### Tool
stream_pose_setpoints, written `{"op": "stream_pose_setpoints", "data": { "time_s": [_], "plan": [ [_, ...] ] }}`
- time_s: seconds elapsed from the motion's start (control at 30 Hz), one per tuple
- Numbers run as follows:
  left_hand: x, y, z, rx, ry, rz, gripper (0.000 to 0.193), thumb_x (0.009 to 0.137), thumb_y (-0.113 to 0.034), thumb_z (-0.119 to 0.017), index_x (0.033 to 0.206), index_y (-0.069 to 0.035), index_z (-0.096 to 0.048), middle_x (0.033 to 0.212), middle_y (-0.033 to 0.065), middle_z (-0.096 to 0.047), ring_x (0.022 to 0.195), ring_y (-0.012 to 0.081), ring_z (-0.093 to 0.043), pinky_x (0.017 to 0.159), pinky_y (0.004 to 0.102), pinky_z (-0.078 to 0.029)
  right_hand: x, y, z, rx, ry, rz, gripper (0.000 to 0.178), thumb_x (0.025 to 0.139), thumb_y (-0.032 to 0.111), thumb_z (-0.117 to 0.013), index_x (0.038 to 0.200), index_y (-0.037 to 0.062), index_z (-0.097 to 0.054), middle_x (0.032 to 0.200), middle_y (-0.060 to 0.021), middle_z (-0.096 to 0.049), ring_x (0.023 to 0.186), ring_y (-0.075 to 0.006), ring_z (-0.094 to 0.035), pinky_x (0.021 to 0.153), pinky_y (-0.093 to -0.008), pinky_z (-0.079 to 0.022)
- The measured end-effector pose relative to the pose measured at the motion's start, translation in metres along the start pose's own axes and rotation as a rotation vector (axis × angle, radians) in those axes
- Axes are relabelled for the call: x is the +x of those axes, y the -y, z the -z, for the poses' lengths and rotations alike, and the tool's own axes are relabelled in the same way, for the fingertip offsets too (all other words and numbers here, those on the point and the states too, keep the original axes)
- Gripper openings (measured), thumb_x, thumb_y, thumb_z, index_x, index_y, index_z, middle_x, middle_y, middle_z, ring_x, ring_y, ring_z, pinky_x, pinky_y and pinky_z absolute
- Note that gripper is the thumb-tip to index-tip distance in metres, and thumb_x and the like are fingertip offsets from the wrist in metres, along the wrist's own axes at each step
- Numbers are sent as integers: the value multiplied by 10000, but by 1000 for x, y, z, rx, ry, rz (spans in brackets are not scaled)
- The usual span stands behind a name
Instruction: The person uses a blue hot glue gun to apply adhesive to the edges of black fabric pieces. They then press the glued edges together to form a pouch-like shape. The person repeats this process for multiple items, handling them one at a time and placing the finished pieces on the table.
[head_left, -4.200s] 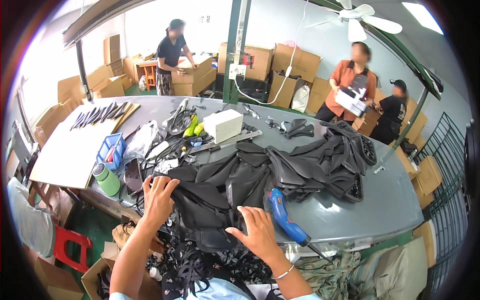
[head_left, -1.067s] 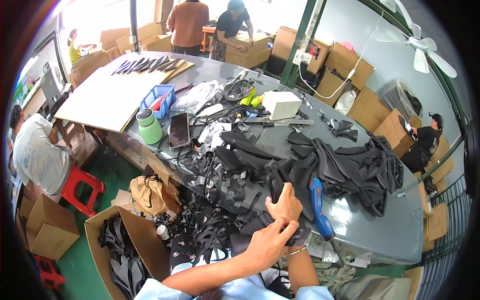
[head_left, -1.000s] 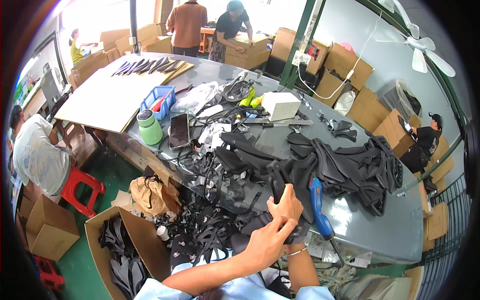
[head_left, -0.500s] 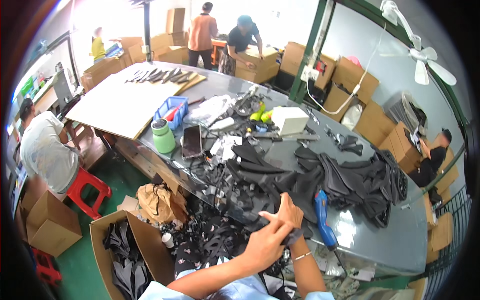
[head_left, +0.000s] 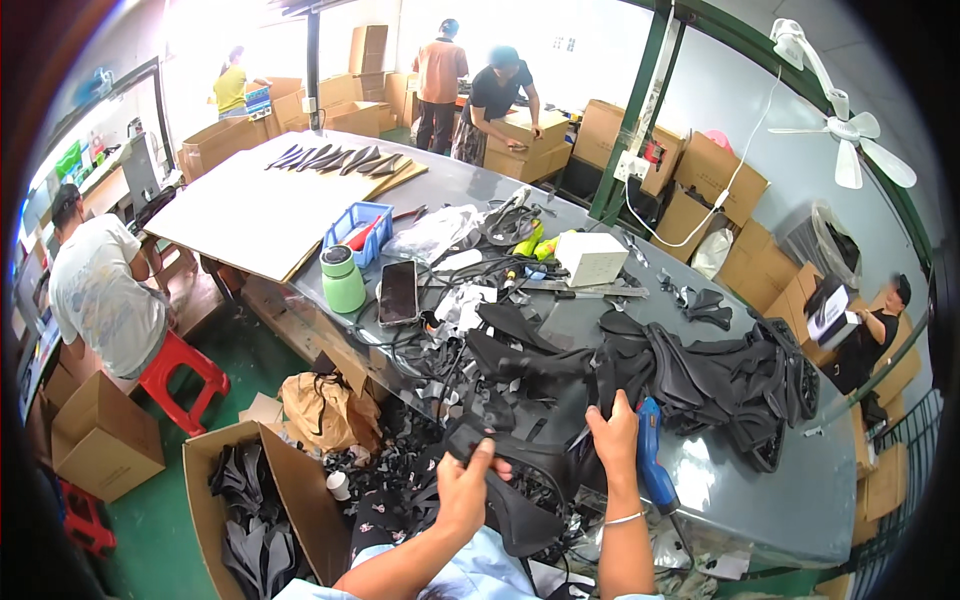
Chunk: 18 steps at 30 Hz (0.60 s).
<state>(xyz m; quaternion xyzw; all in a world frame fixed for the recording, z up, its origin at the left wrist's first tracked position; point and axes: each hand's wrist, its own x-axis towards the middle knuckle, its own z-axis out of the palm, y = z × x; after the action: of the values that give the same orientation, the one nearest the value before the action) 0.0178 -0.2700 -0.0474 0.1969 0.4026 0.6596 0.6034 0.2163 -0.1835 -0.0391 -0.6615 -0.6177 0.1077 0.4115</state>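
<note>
My left hand (head_left: 468, 492) is closed on a black moulded piece (head_left: 527, 517), thumb on top. The piece is curved, with a broad rounded end hanging below and right of my fingers. My right hand (head_left: 614, 438), with a thin bracelet at the wrist, is raised a little to the right, its fingers closed; what they hold, if anything, cannot be made out against the dark pieces behind. Beside that hand lies a blue hand tool (head_left: 653, 458) with a cord. Just beyond, a heap of similar black pieces (head_left: 700, 370) covers part of the grey table (head_left: 800, 480).
A green bottle (head_left: 343, 281), a phone (head_left: 398, 294), a blue basket (head_left: 358, 233) and a white box (head_left: 591, 258) stand among scraps and cables. At lower left, an open carton (head_left: 305, 490) holds black pieces. A person sits on a red stool (head_left: 185, 380); other people work farther off.
My hands, together before, are now apart: the left lower and to the left with the black piece, the right raised to the right. The view has shifted slightly.
</note>
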Motion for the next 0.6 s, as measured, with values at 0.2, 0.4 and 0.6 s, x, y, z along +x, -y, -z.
{"op": "stream_pose_setpoints", "data": {
  "time_s": [0.2,0.4,0.6],
  "plan": [
    [-13,12,20,-148,-174,39,175,900,-172,-574,1016,-51,-524,706,72,-602,604,172,-597,556,307,-503,9,-24,-10,199,23,-6,320,734,152,-592,944,-81,-526,804,-261,-607,745,-354,-616,691,-400,-468],
    [-24,-24,63,-50,-343,-150,183,888,-201,-586,957,-64,-486,694,69,-583,560,150,-544,541,264,-470,28,-52,4,330,-44,-48,306,749,109,-558,1011,-48,-547,940,-175,-625,840,-248,-584,800,-347,-444],
    [16,-66,40,-339,-204,-224,202,898,-283,-585,919,-103,-495,703,46,-528,617,150,-506,581,277,-438,25,-52,24,687,35,-195,295,762,65,-558,1045,-18,-551,881,-76,-598,779,-142,-552,743,-288,-452]
  ]
}}
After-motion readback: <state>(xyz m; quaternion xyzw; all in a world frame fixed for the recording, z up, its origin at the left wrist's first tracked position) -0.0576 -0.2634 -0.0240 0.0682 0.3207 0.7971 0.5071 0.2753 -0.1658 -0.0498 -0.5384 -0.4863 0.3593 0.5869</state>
